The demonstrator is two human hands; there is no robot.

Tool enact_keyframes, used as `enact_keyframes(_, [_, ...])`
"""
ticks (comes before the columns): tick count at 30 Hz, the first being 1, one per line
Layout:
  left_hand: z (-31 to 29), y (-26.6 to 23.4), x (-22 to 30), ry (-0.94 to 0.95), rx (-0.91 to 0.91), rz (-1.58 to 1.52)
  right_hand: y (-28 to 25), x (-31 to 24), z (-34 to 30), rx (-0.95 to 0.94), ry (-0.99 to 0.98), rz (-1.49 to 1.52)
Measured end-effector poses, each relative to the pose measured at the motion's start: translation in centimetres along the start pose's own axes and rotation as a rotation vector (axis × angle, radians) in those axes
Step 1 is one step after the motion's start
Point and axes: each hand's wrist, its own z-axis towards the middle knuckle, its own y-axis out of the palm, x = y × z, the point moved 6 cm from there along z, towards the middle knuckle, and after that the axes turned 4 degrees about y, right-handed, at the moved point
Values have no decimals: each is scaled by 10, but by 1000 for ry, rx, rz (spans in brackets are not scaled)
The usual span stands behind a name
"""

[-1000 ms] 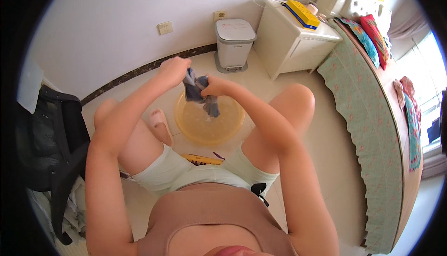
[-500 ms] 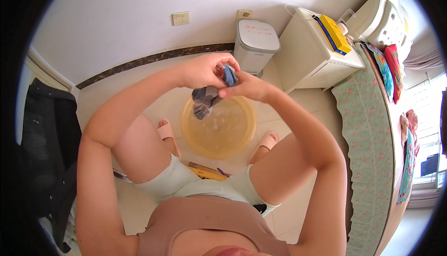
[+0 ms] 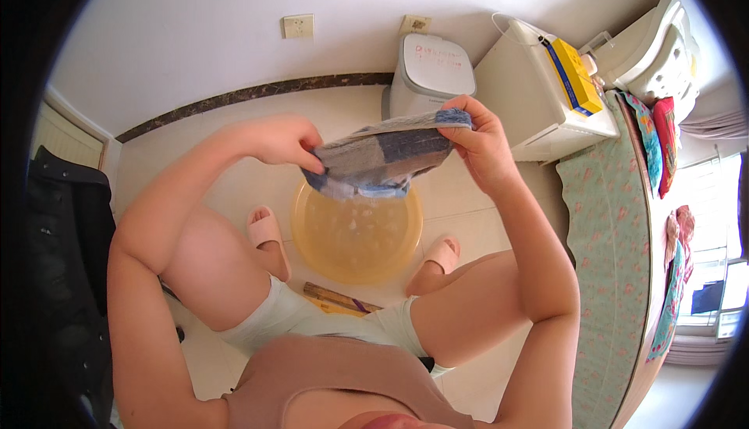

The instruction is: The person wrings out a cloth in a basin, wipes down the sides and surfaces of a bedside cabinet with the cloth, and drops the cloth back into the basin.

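A blue, grey and brown checked cloth point(image 3: 382, 154) is stretched between my hands, its lower part sagging in loose folds. At its left end my left hand point(image 3: 282, 142) pinches the fabric between thumb and fingers. My right hand point(image 3: 484, 146) grips the other end, where a bluish edge is bunched up. Below the cloth, on the floor between my feet, stands a round yellow basin point(image 3: 356, 276) with water and some foam or bubbles in it. The cloth covers the basin's far rim.
A white lidded bin point(image 3: 437, 66) stands by the wall, beside a white cabinet point(image 3: 519, 78) with a yellow box point(image 3: 573, 76) on top. A bed with a green floral cover point(image 3: 605, 273) runs along the right. Dark clothing point(image 3: 69, 234) hangs at the left.
The cloth was crumpled in both hands held close together. Now my hands have moved apart, left and right, and the cloth is spread out between them.
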Motion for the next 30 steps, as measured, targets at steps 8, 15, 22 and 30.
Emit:
enact_keyframes(8, [-30,-14,6,23,209,-114,-49,2,-6,35,254,-869])
enact_keyframes(15, [-36,-36,3,84,565,-98,-53,21,7,251,313,-704])
enact_keyframes(22, [-26,4,113,414,433,-601,-47,41,-19,719,-451,250])
enact_keyframes(30, [-7,51,173,606,-120,-708,95,81,-26,344,93,897])
